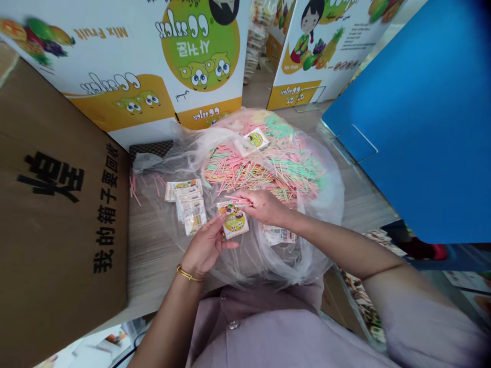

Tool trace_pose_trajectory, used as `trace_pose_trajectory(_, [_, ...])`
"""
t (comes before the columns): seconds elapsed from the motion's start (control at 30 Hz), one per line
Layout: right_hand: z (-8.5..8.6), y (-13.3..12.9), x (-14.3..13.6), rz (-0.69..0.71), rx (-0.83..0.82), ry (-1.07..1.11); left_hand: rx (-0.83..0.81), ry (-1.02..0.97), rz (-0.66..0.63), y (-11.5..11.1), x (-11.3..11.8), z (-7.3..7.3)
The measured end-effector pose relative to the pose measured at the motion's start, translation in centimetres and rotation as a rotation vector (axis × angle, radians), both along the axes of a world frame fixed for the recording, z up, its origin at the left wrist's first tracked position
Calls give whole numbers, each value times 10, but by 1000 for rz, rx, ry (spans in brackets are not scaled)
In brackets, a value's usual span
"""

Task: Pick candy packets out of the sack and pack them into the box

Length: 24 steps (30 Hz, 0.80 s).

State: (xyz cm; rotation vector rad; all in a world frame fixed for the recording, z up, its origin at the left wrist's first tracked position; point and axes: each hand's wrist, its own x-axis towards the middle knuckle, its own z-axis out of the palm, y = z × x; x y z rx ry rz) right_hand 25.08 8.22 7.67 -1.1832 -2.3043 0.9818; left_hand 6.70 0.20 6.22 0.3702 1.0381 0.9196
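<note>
My left hand [207,243] pinches the left edge of a small printed candy packet [235,226] with a green cartoon face. Just above its top edge, my right hand [264,205] holds a few thin pink candy sticks [238,200] between thumb and fingers. Beyond the hands, a big clear plastic bag [333,179] lies spread, heaped with pink, green and orange candy sticks [264,171]. One more packet [256,138] rests on that heap. Left of my left hand is a stack of packets [190,204], and other packets [278,234] lie under my right forearm.
A brown carton [65,204] stands at the left and white printed cartons [126,61] rise at the back. A blue panel [422,128] slants in at the right. Some loose sticks [133,189] lie on the wooden table [148,271] beside the brown carton.
</note>
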Motion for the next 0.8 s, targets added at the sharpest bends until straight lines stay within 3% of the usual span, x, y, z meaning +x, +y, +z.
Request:
trace_pose_trajectory(0.2, [0,8,3,-79,-179,312,-71,-183,203,2,0,6])
trace_pose_trajectory(0.27, [1,11,3,-56,-378,411,-80,-373,152,-1,-1,10])
trace_pose_trajectory(0.37, [6,10,-1,118,-720,498,-54,-633,57,-8,0,14])
trace_pose_trajectory(0.43, [10,7,-6,221,-815,480,-49,-677,22,-11,3,15])
trace_pose_trajectory(0.5, [12,4,-11,229,-758,417,-57,-599,-20,-11,7,13])
trace_pose_trajectory(0.57, [13,5,-13,166,-577,346,-46,-395,-40,-10,8,12])
trace_pose_trajectory(0.7, [14,12,-7,47,-156,152,101,136,92,-6,3,12])
trace_pose_trajectory(0.8, [14,12,-4,49,-31,16,164,224,51,-6,-3,13])
